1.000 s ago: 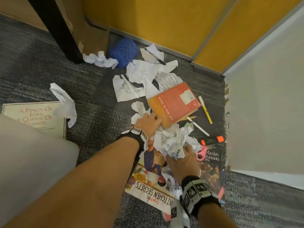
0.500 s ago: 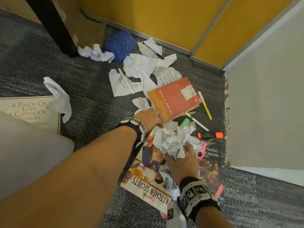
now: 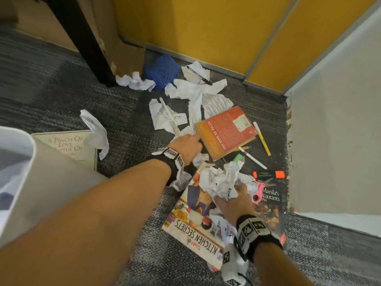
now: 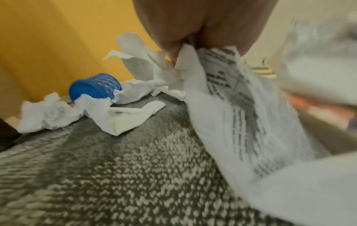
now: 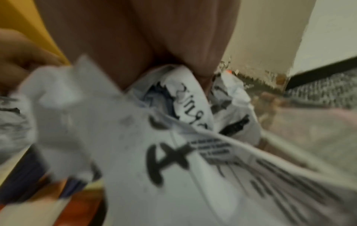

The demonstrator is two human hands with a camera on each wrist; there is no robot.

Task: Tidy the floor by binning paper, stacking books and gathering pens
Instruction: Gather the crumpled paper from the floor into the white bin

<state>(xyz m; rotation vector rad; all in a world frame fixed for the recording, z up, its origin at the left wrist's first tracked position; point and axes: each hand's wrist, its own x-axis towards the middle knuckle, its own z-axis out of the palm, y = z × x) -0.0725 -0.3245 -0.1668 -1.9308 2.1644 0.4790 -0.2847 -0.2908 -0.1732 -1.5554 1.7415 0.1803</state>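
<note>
On the grey patterned carpet by the yellow wall, my right hand clutches a crumpled wad of printed white paper above the cookbooks, while my left hand pinches a printed paper scrap beside the orange paperback book.

Even indoor light; head view sharp, wrist views blurred, perhaps motion.

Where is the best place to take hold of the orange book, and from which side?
Probably the orange book by its spine edge, from the near left where the left hand already is. It lies flat; pens crowd its right edge, paper its far edge.
</note>
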